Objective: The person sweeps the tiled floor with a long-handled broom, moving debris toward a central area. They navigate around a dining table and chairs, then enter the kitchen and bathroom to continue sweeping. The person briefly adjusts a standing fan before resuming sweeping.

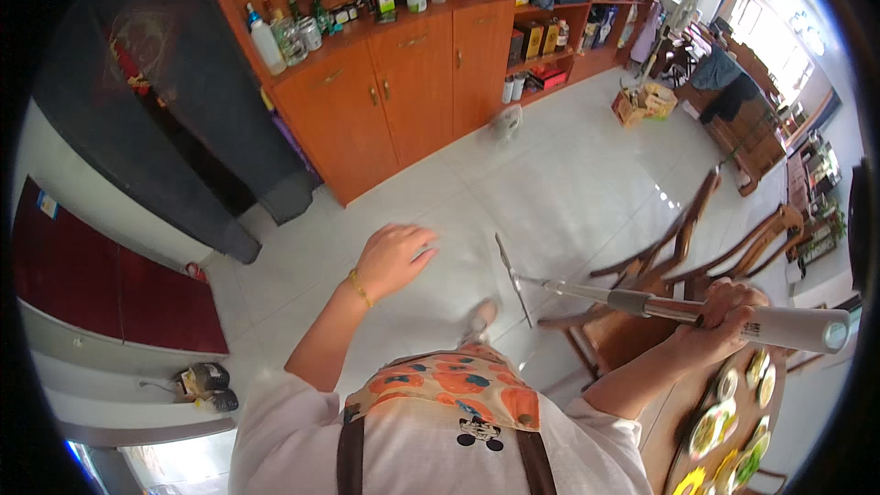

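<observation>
My right hand [722, 313] grips the metal pole of a long-handled mop [663, 308], just below its white grip end [797, 328]. The pole runs away to the left, and its flat, narrow head [513, 280] appears edge-on over the pale floor tiles. I cannot tell whether the head touches the floor. My left hand [395, 254] hangs in the air before me with nothing in it, its fingers slightly bent and a little blurred. A yellow bracelet [359, 289] circles that wrist. My foot [483, 316] shows below, beyond the patterned apron [447, 381].
Wooden chairs [619, 337] stand close on the right, beside a round table with dishes [713, 428]. A wooden cabinet [419, 82] lines the far side, with a plastic bag [507, 122] at its foot. Dark curtains [172, 103] hang left; a cardboard box [644, 104] lies farther off.
</observation>
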The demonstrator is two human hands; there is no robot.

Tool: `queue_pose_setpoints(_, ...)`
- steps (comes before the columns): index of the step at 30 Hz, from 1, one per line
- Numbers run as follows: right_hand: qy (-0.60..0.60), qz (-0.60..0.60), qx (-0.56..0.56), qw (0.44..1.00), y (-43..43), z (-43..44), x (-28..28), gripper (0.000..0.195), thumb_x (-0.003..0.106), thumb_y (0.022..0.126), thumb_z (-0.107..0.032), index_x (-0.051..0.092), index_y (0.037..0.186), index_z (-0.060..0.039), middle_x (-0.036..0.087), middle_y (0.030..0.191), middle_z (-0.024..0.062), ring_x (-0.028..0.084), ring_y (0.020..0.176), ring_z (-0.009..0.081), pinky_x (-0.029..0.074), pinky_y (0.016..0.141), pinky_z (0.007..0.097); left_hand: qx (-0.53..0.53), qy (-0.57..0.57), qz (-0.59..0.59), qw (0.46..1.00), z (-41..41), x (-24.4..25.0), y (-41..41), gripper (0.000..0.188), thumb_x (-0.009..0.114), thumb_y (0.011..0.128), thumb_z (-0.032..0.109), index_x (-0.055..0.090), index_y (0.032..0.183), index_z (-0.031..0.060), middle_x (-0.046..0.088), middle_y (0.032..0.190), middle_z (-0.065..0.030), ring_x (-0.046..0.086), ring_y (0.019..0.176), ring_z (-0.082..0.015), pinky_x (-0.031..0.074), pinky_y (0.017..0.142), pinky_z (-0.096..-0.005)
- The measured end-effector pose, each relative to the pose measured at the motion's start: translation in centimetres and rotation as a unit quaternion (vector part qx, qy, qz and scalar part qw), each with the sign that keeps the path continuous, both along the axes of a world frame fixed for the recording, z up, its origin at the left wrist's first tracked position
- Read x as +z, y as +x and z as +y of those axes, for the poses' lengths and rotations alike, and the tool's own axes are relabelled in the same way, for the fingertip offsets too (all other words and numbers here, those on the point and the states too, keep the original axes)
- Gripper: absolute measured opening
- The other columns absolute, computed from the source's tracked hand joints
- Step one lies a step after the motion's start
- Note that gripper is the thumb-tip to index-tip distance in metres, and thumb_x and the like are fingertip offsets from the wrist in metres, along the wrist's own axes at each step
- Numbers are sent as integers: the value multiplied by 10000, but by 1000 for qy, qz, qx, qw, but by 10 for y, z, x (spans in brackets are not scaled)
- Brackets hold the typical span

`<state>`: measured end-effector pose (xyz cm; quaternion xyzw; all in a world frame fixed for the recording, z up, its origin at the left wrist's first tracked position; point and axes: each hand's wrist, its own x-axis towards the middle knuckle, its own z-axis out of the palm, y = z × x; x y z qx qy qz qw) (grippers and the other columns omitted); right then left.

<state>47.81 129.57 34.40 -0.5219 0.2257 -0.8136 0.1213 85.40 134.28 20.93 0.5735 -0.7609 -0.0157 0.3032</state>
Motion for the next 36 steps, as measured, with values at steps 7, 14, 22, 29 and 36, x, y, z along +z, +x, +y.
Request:
queue_pose_setpoints(7, 78, -125, -117, 982, -27, -259, 21, 150, 620, 840, -29, 476, 795, -25, 385, 573, -6, 344, 488, 63, 279, 449, 194, 140, 464, -81, 871, -78, -266, 78, 445, 577, 814, 325, 519, 1178, 76, 637, 950, -165, 605, 908, -339, 481, 774, -431)
queue_pose_setpoints(14, 95, -76, -320, 940, -56, -429, 23, 165, 623, 858, -124, 538, 763, -20, 450, 551, 13, 359, 477, 57, 357, 496, 197, 402, 679, 233, 568, -118, -352, 122, 352, 535, 838, 263, 551, 1112, 42, 630, 970, -164, 599, 913, -317, 475, 792, -423)
queue_pose_setpoints(22, 92, -36, -478, 873, -108, -593, 23, 184, 598, 879, -154, 518, 765, -34, 405, 557, 11, 339, 505, 76, 306, 488, 217, 290, 526, 108, 792, -600, -362, 182, 273, 488, 866, 191, 587, 1037, 3, 623, 993, -162, 592, 919, -291, 467, 812, -415)
queue_pose_setpoints(29, 93, -43, -518, 849, -171, -705, 23, 380, 541, 917, -232, 306, 636, -131, 180, 607, -32, 209, 560, 88, 200, 548, 271, -63, 264, 202, 941, -1135, -225, -27, 253, 606, 831, 139, 569, 1044, 9, 633, 963, -138, 601, 908, -223, 479, 791, -339)
queue_pose_setpoints(36, 147, -88, -587, 791, -320, -819, 24, 341, 567, 898, -230, 364, 651, -112, 248, 590, -29, 239, 540, 88, 277, 592, 269, -170, 264, 161, 936, -1306, -168, -204, 338, 617, 828, 163, 547, 1132, 34, 638, 1037, -140, 610, 949, -237, 479, 813, -357)
